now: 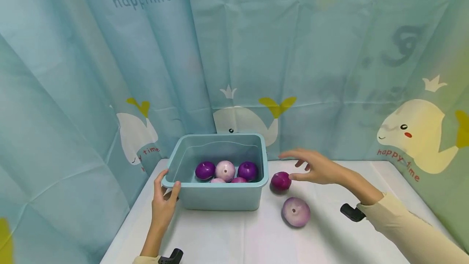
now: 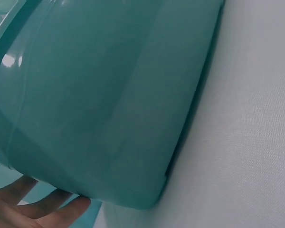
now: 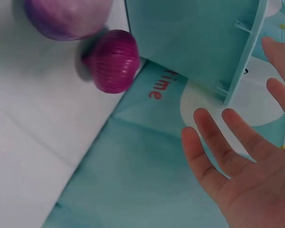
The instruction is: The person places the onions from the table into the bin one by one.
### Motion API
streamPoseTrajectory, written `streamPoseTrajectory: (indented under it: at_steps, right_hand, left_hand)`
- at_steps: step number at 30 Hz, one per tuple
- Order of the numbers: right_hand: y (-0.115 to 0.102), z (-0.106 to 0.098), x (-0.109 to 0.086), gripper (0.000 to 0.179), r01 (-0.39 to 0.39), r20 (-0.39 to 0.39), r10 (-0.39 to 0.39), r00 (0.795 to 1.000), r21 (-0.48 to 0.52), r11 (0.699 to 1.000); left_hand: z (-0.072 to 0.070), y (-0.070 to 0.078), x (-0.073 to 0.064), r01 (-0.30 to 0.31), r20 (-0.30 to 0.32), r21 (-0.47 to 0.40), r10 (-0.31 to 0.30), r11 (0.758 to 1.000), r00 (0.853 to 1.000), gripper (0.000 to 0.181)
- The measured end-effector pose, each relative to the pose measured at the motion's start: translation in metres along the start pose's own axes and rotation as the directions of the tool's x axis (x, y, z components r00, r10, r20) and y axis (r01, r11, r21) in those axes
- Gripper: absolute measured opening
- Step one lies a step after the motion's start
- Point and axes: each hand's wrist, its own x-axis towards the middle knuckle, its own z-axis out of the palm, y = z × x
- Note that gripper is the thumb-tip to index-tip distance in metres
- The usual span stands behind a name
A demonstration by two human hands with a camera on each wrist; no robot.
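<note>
My left hand (image 1: pixel 163 206) holds the front-left corner of a light blue plastic bin (image 1: pixel 221 197), thumb at the front rim and fingers along the left side. In the left wrist view, its fingers (image 2: pixel 69 210) touch the bin's outer wall. Several onions lie inside the bin, among them a pale onion (image 1: pixel 225 170) between a dark purple onion (image 1: pixel 205 170) and another purple onion (image 1: pixel 247 171). Right of the bin, my right hand (image 1: pixel 318 168) hovers with fingers spread and nothing held, close to a small magenta onion (image 1: pixel 281 181). A larger pale purple onion (image 1: pixel 296 212) lies nearer me.
A white cloth (image 1: pixel 329 231) covers the table. Behind and on both sides hangs a light blue curtain (image 1: pixel 311 64) with whale prints, close to the bin's back edge.
</note>
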Motion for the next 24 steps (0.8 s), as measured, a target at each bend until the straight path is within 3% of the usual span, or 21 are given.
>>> streamPoseTrajectory:
  at_steps: [5,16,20,24]
  right_hand:
    - [0.004,0.012,-0.014,0.061,-0.026,0.020,0.025,0.999,0.040,0.999]
    - [0.016,0.046,-0.047,0.068,-0.077,0.160,0.049,0.986,0.172,0.982]
    - [0.022,0.057,-0.055,0.071,-0.084,0.210,0.035,0.977,0.231,0.969]
    - [0.028,0.066,-0.059,0.071,-0.036,0.207,-0.020,0.978,0.260,0.965]
  left_hand:
    - [-0.001,-0.002,-0.001,0.012,-0.021,-0.007,-0.012,1.000,1.000,0.060]
    - [0.000,0.000,0.003,0.000,-0.017,-0.018,-0.001,1.000,1.000,0.061]
    - [0.001,-0.002,0.004,-0.002,-0.016,-0.024,0.001,1.000,1.000,0.061]
    - [0.001,-0.003,0.004,-0.002,-0.016,-0.022,0.001,1.000,1.000,0.061]
